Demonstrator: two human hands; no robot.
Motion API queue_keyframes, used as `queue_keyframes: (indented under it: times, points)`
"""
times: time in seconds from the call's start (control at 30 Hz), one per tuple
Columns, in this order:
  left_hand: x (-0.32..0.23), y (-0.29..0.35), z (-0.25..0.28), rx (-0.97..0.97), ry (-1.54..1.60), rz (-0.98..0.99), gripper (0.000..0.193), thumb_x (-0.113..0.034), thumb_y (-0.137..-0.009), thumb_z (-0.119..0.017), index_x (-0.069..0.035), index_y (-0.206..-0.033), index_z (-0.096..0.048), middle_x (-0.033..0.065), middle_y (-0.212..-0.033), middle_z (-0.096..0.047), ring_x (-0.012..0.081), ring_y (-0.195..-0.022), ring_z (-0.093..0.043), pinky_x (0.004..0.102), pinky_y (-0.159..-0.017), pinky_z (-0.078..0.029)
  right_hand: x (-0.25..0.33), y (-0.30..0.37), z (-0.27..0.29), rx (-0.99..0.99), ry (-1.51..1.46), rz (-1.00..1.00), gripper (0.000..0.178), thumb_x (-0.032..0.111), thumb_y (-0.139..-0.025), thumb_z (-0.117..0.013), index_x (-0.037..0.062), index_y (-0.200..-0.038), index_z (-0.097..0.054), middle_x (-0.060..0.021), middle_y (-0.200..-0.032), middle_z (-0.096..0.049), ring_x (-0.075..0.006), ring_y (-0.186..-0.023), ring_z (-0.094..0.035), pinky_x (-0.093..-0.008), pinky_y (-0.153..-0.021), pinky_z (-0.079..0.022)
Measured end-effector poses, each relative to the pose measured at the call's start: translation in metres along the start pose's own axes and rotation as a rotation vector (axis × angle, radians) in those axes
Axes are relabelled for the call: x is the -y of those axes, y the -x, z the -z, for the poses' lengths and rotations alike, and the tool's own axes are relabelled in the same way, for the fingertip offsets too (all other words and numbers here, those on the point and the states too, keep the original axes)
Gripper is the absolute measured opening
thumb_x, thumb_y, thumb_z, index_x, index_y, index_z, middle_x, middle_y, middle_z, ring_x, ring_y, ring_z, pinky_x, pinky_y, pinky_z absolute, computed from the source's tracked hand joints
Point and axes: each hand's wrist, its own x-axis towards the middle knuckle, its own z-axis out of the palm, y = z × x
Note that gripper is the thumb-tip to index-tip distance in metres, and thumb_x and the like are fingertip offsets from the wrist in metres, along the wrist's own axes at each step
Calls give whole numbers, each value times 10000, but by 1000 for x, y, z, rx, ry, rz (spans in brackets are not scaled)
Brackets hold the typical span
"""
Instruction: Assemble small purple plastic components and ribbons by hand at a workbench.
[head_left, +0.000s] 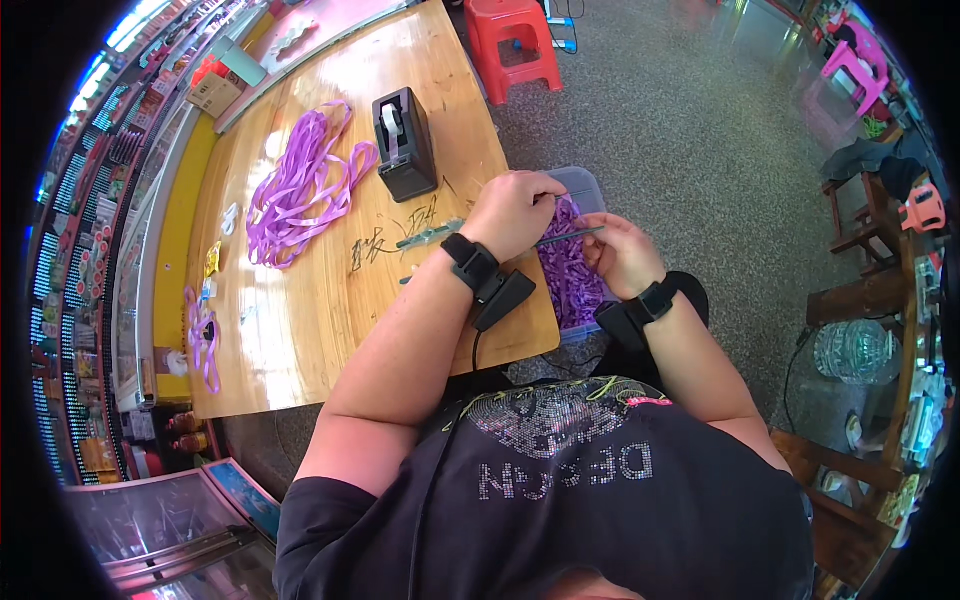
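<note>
A clear plastic box [592, 185] filled with short purple ribbon pieces [572, 285] stands beside the table's right edge. Over its far part is my left hand [512, 215], fingers curled and thumb and finger pinched; what they hold is too small to make out. My right hand [622, 255] is closed, pinching the end of a thin dark stick [568, 237] that spans the box toward my left hand. Under my left wrist a pale green strip-like object [430, 235] lies on the wooden table [300, 340], partly covered by the arm.
A loose heap of purple ribbon [300, 190] lies on the table, left of a black tape dispenser [405, 145]. More ribbon [203, 340] hangs at the left edge. A red stool [515, 50] stands beyond the table. Low wooden furniture [865, 300] and a large clear bottle [858, 352] are at right.
</note>
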Motion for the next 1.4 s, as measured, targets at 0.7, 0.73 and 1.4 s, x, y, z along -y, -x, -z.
queue_keyframes:
  times: [0.7, 0.73, 1.4]
  points:
    - [9, -3, -4, 10, -86, -85, 219, -80, -769, -527, -9, -918, -670, 192, -899, -647, 354, -868, -613, 399, -788, -493, -28, -9, -17, 26, 73, 123, 157, 166, -945, -488, 26, -947, -560, 22, -634, -418, -77, -543, -356, -221, -484, -268]
    - [8, -3, -4, 11, -84, -85, 219, -80, -769, -527, -9, -918, -670, 192, -899, -647, 354, -868, -613, 399, -788, -493, -27, -5, -17, 20, 91, 138, 152, 164, -946, -489, 29, -930, -557, 29, -610, -398, -74, -521, -339, -222, -471, -255]
    - [6, -2, -3, 22, -48, -48, 233, -88, -763, -513, -28, -906, -687, 198, -927, -649, 363, -895, -605, 416, -821, -483, -31, 33, -25, -168, 473, 362, 136, 111, -918, -541, 12, -870, -621, 15, -678, -551, -63, -609, -476, -207, -583, -374]
